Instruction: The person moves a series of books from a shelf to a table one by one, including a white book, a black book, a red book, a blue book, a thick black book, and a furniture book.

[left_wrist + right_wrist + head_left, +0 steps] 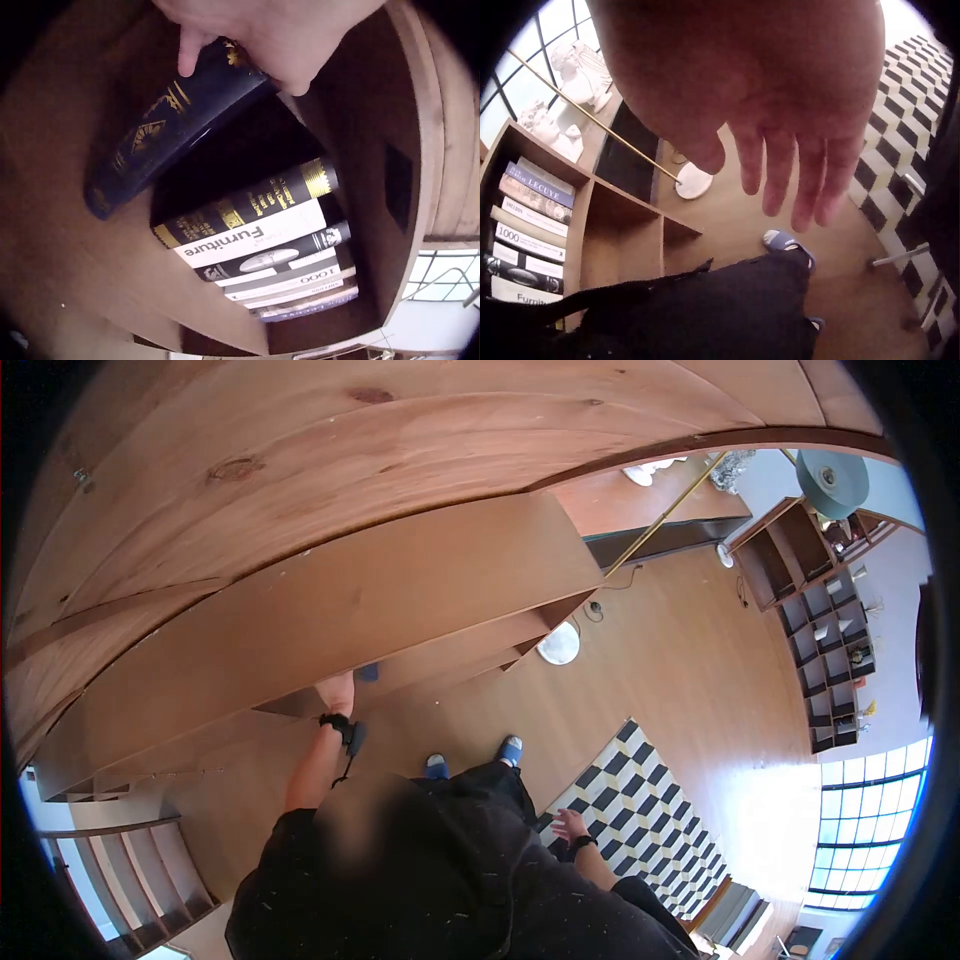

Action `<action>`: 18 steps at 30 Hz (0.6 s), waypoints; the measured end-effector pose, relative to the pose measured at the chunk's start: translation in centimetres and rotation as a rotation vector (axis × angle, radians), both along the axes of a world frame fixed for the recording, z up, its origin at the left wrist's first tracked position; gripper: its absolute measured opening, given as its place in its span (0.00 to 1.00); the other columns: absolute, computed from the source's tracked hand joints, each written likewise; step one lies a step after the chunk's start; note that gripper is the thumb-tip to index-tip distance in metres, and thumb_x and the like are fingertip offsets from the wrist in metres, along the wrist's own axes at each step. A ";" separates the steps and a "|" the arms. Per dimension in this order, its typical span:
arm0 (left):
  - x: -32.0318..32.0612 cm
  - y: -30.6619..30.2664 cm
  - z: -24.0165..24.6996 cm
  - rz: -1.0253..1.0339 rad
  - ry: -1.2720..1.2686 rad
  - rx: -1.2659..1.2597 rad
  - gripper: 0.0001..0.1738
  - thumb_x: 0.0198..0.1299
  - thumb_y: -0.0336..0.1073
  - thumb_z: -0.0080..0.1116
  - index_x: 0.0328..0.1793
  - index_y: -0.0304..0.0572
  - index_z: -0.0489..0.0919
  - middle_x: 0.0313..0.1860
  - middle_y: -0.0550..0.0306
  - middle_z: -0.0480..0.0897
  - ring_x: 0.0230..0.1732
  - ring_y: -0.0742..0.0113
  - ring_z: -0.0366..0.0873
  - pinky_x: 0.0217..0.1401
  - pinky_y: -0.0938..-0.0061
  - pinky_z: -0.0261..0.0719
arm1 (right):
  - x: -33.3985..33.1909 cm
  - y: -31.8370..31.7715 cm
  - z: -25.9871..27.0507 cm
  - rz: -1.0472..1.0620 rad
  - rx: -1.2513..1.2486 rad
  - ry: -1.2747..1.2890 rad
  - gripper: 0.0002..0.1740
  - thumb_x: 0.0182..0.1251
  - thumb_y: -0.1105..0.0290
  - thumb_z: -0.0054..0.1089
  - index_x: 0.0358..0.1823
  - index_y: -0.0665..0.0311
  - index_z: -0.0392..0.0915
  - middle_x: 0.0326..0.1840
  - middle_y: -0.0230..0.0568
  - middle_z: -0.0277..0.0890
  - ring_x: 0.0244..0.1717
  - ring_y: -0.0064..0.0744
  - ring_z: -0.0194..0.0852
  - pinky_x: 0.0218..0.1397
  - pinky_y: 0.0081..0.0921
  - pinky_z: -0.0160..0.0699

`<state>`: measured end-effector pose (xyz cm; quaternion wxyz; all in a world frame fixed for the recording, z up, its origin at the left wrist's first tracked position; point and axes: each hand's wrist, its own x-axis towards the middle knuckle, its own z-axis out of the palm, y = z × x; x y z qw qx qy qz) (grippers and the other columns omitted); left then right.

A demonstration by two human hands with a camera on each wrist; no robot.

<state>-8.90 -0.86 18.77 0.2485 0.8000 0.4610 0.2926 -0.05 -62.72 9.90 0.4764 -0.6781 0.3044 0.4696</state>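
My left hand [277, 34] grips a thick dark blue book [184, 120] with gold decoration on its spine, fingers over its top end. The book leans at an angle, its lower end sticking out past the other books. Beside it, a black and gold book [247, 206] and a white book marked Furniture [255, 236] stand in a row with several more. In the head view the left hand [337, 692] reaches under the edge of the wooden bookcase top [380, 585]. My right hand [757, 112] hangs in the air with relaxed fingers, holding nothing.
White busts [577, 75] stand on a cabinet behind the bookcase. A brass floor lamp's round white base [558, 644] is on the wooden floor near the bookcase end. A patterned rug [640, 810] lies to the right. Cube shelves [825, 650] line the far wall.
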 end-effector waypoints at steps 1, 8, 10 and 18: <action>-1.3 -0.8 -0.2 0.042 -0.076 -0.039 0.23 0.53 0.41 0.57 0.54 0.38 0.72 0.49 0.47 0.76 0.49 0.53 0.73 0.49 0.61 0.72 | 0.6 0.4 -0.4 0.035 0.014 -0.019 0.19 0.64 0.58 0.45 0.52 0.59 0.68 0.42 0.41 0.74 0.31 0.39 0.77 0.30 0.34 0.79; -10.6 -5.6 5.8 -0.169 -0.026 0.069 0.30 0.46 0.35 0.62 0.60 0.51 0.70 0.48 0.49 0.77 0.43 0.55 0.79 0.41 0.67 0.78 | 3.8 4.4 -0.3 0.202 0.064 -0.094 0.19 0.65 0.58 0.48 0.51 0.62 0.68 0.41 0.41 0.74 0.28 0.36 0.77 0.27 0.30 0.76; -12.9 -5.7 6.5 -0.231 0.011 0.168 0.32 0.45 0.33 0.62 0.61 0.51 0.70 0.50 0.51 0.77 0.46 0.57 0.79 0.44 0.70 0.79 | 5.2 6.3 0.1 0.255 0.078 -0.115 0.19 0.65 0.57 0.49 0.50 0.62 0.69 0.39 0.41 0.75 0.28 0.35 0.78 0.25 0.27 0.76; -13.3 -9.1 15.0 -0.424 0.127 -0.035 0.33 0.42 0.32 0.64 0.60 0.51 0.71 0.53 0.53 0.76 0.50 0.58 0.77 0.51 0.70 0.76 | 11.2 20.5 3.8 0.710 0.303 -0.497 0.18 0.63 0.66 0.54 0.53 0.63 0.68 0.31 0.38 0.76 0.24 0.22 0.73 0.25 0.18 0.74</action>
